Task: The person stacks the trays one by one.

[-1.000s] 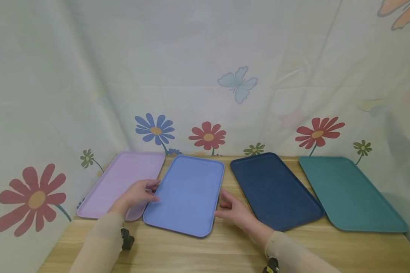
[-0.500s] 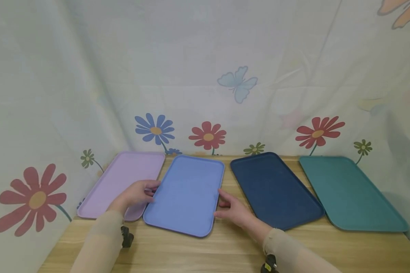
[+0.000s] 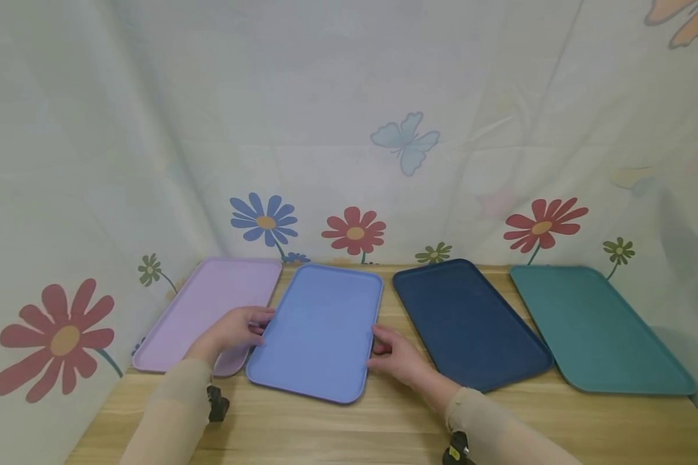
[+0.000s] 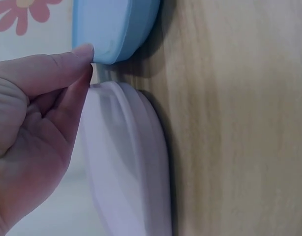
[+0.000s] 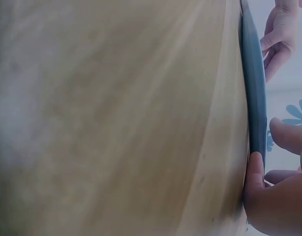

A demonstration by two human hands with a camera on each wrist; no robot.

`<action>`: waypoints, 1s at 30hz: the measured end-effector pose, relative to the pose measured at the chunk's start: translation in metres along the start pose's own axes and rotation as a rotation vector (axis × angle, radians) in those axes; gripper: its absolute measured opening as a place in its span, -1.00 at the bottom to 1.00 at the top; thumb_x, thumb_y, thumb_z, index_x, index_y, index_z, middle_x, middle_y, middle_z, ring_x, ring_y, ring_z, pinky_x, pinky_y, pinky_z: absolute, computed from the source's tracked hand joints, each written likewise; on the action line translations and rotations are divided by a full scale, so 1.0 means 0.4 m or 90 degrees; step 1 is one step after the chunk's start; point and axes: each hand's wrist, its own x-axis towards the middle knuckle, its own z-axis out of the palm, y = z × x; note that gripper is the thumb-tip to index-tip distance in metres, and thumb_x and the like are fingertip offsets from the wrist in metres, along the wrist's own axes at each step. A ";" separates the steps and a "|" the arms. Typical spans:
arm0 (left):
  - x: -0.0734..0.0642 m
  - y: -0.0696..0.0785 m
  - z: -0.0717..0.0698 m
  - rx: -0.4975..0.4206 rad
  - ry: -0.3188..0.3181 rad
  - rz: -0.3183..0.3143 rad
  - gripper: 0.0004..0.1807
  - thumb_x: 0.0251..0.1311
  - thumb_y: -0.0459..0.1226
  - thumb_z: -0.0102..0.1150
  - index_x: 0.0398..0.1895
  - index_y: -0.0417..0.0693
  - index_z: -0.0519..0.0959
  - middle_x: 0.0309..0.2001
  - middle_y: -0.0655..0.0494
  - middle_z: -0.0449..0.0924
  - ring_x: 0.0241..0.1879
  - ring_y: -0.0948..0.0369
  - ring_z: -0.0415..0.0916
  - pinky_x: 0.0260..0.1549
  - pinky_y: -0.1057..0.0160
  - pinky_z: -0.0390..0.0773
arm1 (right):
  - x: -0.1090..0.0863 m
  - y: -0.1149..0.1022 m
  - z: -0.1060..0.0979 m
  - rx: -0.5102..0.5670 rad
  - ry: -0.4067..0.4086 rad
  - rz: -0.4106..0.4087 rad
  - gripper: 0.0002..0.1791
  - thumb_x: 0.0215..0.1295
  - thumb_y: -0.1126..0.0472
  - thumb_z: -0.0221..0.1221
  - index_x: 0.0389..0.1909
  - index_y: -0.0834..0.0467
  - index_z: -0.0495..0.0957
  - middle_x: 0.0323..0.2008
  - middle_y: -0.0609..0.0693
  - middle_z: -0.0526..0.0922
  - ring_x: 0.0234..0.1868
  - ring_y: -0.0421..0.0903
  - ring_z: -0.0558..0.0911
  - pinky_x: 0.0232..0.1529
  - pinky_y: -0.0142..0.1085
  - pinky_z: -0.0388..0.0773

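A light blue tray (image 3: 320, 332) lies on the table in the middle of the head view. My left hand (image 3: 232, 332) holds its left edge, with thumb and finger meeting at the rim in the left wrist view. The left forearm crosses the lilac tray (image 3: 221, 297) beside it. On the opposite edge my right hand (image 3: 404, 358) grips with bent fingers. Seen from the right wrist, one fingertip (image 5: 256, 162) sits low against the tray's side wall, close to the tabletop, while another digit stands above the rim.
To the right lie a dark blue tray (image 3: 465, 323) and a green tray (image 3: 599, 329), their near corners close together. All rest on a wooden table (image 3: 302, 433). A white curtain (image 3: 326, 97) printed with flowers hangs behind and at the left.
The left thumb has drawn back from over the light blue tray to its rim. The right fingers have come up to the opposite edge. The trays look almost unmoved.
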 end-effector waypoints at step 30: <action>-0.030 0.047 0.080 -0.084 0.053 0.000 -0.33 -0.07 -0.59 0.38 0.22 -0.49 0.44 0.14 -0.35 0.51 -0.06 -0.05 0.61 -0.09 0.20 0.62 | -0.006 0.017 -0.045 -0.014 0.046 0.041 -0.32 0.09 0.59 0.31 0.28 0.52 0.34 0.32 0.37 0.34 0.07 0.18 0.57 0.00 -0.19 0.59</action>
